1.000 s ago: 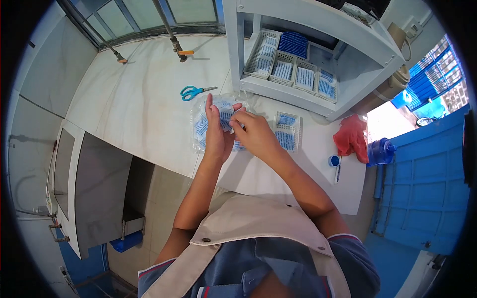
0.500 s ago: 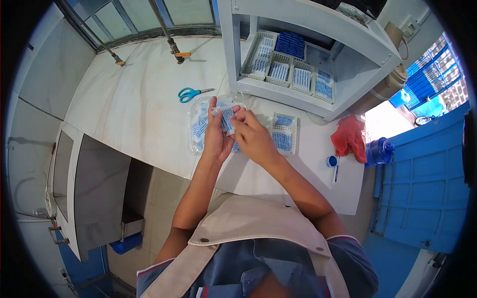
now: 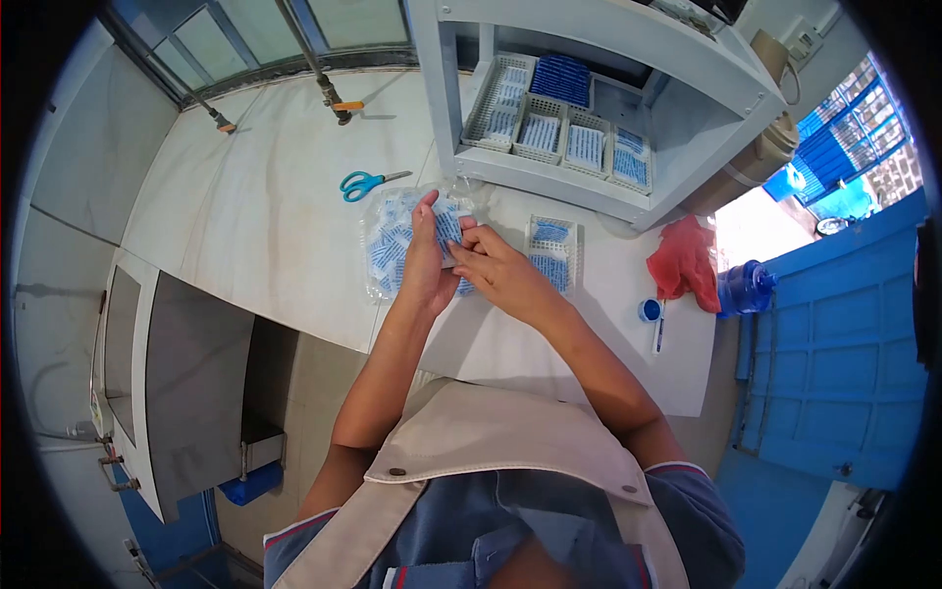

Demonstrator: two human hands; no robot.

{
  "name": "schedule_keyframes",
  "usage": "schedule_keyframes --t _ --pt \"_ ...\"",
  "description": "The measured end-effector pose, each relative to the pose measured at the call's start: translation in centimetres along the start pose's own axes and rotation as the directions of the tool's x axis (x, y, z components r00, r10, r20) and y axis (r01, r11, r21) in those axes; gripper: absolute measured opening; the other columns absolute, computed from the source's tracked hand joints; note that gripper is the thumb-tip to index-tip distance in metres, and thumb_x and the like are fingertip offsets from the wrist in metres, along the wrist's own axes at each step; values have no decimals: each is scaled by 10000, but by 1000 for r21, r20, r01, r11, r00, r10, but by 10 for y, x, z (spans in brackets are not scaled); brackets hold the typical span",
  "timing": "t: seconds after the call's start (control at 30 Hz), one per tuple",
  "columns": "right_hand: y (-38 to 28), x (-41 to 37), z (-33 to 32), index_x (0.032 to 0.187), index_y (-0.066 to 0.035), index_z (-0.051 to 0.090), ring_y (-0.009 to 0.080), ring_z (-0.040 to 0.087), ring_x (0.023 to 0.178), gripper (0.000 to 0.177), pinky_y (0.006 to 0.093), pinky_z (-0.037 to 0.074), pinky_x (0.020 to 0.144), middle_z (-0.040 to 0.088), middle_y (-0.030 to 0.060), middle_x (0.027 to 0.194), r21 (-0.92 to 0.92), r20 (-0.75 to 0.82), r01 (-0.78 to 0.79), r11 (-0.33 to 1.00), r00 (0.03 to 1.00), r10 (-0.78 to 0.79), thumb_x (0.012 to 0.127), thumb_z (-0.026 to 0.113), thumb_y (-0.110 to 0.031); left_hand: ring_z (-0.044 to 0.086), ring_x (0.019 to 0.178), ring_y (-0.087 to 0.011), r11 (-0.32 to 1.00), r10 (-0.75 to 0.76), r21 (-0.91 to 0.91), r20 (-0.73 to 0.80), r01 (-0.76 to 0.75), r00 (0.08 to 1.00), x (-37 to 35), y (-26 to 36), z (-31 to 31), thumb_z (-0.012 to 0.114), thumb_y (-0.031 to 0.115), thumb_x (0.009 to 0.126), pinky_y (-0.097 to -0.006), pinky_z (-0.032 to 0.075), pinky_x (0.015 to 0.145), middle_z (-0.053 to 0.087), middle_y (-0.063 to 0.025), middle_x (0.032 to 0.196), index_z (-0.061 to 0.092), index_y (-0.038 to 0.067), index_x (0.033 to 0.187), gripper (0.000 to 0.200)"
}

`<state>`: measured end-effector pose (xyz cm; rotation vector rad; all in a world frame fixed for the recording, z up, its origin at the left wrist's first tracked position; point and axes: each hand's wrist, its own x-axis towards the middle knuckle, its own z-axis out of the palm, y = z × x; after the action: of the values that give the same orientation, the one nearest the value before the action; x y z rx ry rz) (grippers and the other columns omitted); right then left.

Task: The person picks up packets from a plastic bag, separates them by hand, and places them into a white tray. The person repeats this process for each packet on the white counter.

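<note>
Above a clear plastic bag (image 3: 386,236) filled with blue-and-white printed packets, my left hand (image 3: 427,263) holds a small stack of the same packets (image 3: 449,228), its thumb pointing up along the stack's left side. My right hand (image 3: 500,275) touches the stack from the right with its fingertips. The fingers partly hide the packets. Just right of my hands stands a white basket (image 3: 579,257) with two groups of similar packets. Teal-handled scissors (image 3: 363,184) lie on the table behind the bag.
A white shelf (image 3: 549,181) at the back holds several baskets of packets and a dark blue bundle (image 3: 562,80). To the right are a red cloth (image 3: 681,259), a small blue-topped container (image 3: 649,310), a pen (image 3: 658,334) and a blue water bottle (image 3: 748,290). Valved pipes stand at the back left.
My right fingers have come down and closer against the stack in my left hand. The whole view has shifted slightly, moving the table items a little to the left.
</note>
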<state>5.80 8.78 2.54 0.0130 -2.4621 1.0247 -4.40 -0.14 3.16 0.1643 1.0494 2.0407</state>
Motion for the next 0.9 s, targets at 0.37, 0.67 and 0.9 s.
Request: schedule_keyframes --t 0.37,0.67,0.9 --pt "22 -11 -83 1220 -49 566 141 575 718 369 267 497 666 576 73 923 460 238 -600 654 794 560 853 557 -8 578 634 -158 946 -213 302 318 115 924 12 -45 43 266 527 965 -273 459 534 566 -104 857 227 34 1376 643" --pt "36 -25 -87 1137 26 530 105 578 748 318 249 496 648 507 83 945 290 -157 -402 869 875 457 822 571 36 650 785 -169 909 -289 380 270 174 919 11 -53 52 358 284 995 -301 551 699 616 -109 900 467 5 1131 329" --pt "41 -29 -91 1092 35 560 110 599 730 259 250 503 660 543 94 960 167 -162 -371 913 903 397 834 576 19 627 824 -149 839 -380 520 350 160 856 17 -44 54 339 267 1006 -295 523 749 627 -98 912 515 -12 1087 339"
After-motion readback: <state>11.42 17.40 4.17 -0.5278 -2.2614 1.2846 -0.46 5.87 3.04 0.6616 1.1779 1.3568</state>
